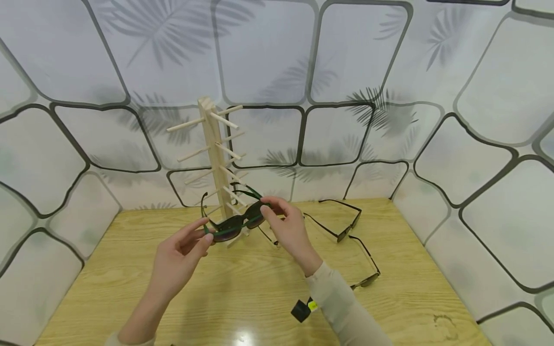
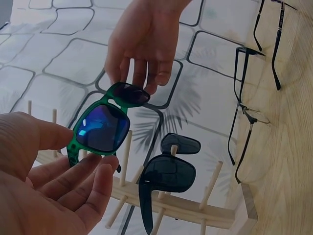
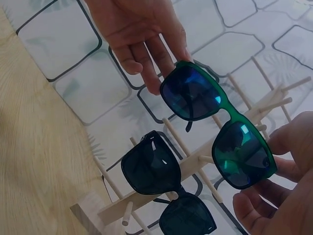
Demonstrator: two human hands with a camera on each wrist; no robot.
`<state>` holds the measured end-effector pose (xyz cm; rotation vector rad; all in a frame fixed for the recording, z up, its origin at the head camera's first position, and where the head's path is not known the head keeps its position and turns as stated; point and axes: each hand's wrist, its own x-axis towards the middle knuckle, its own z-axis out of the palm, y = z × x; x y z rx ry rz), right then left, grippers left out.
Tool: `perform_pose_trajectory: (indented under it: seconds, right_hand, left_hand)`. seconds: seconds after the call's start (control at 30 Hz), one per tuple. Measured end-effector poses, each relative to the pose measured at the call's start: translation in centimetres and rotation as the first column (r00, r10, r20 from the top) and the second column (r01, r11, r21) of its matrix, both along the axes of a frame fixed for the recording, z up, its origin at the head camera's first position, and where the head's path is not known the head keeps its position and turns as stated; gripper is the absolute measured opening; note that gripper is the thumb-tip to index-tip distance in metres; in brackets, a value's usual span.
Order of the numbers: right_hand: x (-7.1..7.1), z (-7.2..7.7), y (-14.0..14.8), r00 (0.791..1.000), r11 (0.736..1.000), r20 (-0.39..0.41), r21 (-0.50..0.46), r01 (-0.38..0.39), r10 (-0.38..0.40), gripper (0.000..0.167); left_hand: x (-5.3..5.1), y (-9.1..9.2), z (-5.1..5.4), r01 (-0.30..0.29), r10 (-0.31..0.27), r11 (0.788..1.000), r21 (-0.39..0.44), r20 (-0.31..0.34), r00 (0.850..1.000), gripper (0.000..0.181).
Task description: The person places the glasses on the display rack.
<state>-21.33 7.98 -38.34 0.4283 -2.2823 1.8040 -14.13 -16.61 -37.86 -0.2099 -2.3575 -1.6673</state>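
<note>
Green-framed sunglasses [image 1: 229, 228] with bluish mirrored lenses are held up in front of a wooden display rack [image 1: 215, 154], their temples unfolded toward it. My left hand [image 1: 179, 257] pinches one end of the frame between thumb and fingers. At the other end, my right hand [image 1: 291, 229] pinches the frame by its corner. Below the green pair in the wrist views, dark sunglasses [image 2: 168, 174] hang on the rack's pegs; in the head view the green pair mostly hides them. The left wrist view shows the green frame [image 2: 77, 134] between my left thumb and fingers.
On the wooden table [image 1: 242, 298], to the right, lie dark-framed glasses [image 1: 342, 235] and another pair [image 1: 370, 279], partly behind my right sleeve. A small black block [image 1: 300, 311] with a yellow-green tag sits near that sleeve. Patterned cloth walls [image 1: 268, 139] enclose the table's back and sides.
</note>
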Motion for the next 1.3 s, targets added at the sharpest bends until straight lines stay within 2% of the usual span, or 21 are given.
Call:
perform_pose_trajectory:
  seconds: [0.33,0.67,1.3]
  right_hand:
    - [-0.7,0.0,0.1,1.0,1.0,0.0,0.022,0.003,-0.003,0.027]
    - [-1.2,0.3,0.0,1.0,0.999,0.007,0.042,0.01,-0.011,0.03]
    - [-2.3,0.1,0.1,0.999,0.998,0.04,0.064,-0.001,-0.002,0.038]
  left_hand:
    - [-0.7,0.6,0.1,-0.025,0.025,1.0,0.013,0.003,1.0,0.039]
    - [-1.4,1.0,-0.1,-0.031,0.032,0.999,0.037,-0.029,0.999,0.039]
    - [-2.3,1.2,-0.1,-0.06,0.06,0.998,0.019,-0.005,0.998,0.038]
